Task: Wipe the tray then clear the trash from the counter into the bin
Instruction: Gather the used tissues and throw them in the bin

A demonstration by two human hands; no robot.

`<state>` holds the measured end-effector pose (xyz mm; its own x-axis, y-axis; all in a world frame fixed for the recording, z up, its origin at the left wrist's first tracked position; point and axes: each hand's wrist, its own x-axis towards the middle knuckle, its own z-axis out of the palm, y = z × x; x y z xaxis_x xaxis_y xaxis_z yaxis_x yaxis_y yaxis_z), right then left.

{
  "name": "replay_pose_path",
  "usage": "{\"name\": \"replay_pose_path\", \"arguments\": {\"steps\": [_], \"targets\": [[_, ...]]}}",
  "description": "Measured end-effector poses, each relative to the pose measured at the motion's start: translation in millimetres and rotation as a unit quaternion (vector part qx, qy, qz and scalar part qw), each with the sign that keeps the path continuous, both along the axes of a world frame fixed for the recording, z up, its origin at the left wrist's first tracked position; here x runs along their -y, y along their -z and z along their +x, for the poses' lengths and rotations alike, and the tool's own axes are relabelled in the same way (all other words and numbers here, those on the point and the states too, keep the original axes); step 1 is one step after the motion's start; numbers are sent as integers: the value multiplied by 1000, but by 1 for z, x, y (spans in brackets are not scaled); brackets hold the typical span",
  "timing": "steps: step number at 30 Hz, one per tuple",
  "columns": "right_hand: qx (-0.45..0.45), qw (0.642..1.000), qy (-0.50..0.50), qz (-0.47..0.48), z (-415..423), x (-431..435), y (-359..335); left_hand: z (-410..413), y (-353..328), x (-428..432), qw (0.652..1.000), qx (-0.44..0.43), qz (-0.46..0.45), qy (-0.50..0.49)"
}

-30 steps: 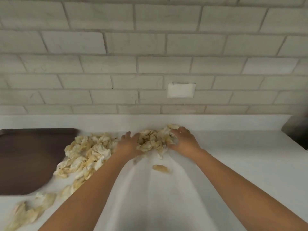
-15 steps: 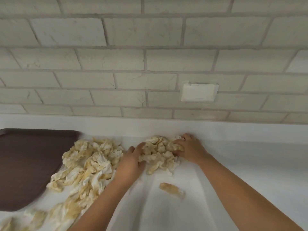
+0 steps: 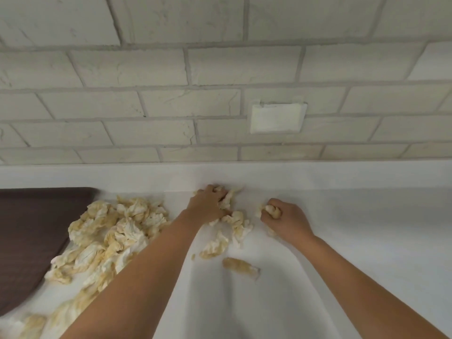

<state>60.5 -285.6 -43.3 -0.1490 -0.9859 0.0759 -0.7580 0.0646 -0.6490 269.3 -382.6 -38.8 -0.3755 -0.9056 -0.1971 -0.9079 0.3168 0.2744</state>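
White counter (image 3: 367,241) is backed by a brick-tiled wall (image 3: 146,69) on which a blank wall plate (image 3: 277,117) is fixed. A brown tray (image 3: 31,228) is seen at far left, with a pile of crumpled, yellow-stained paper towels (image 3: 115,231) heaped just beside it. A clump of towel scraps (image 3: 228,201) is gripped by the left hand (image 3: 208,204), and a small wad (image 3: 270,209) is clenched in the right hand (image 3: 286,217). Loose scraps (image 3: 241,265) are scattered between the forearms.

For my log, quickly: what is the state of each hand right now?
Left hand: closed, fingers curled into the crumpled paper.
Right hand: closed, gripping a small paper wad.
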Motion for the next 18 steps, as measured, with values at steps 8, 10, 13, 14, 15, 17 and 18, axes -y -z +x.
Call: {"name": "replay_pose_path", "arguments": {"steps": [8,10,13,14,15,17,18], "targets": [[-53,995,-79,-6,43,6,-14,12,-4,-19,994,-80,-40,-64],[-125,985,-110,45,52,13,-5,24,-11,-29,987,-112,-51,-106],[-192,970,-131,77,57,17,9,43,-21,-47,978,-135,-57,-146],[-201,969,-126,64,57,17,12,48,-25,-54,977,-140,-57,-151],[-206,970,-121,52,57,17,14,51,-27,-60,975,-149,-52,-157],[-209,970,-118,42,56,16,14,56,-32,-71,963,-194,-34,-187],[-204,971,-117,46,55,15,13,58,-34,-77,953,-223,-24,-204]]}}
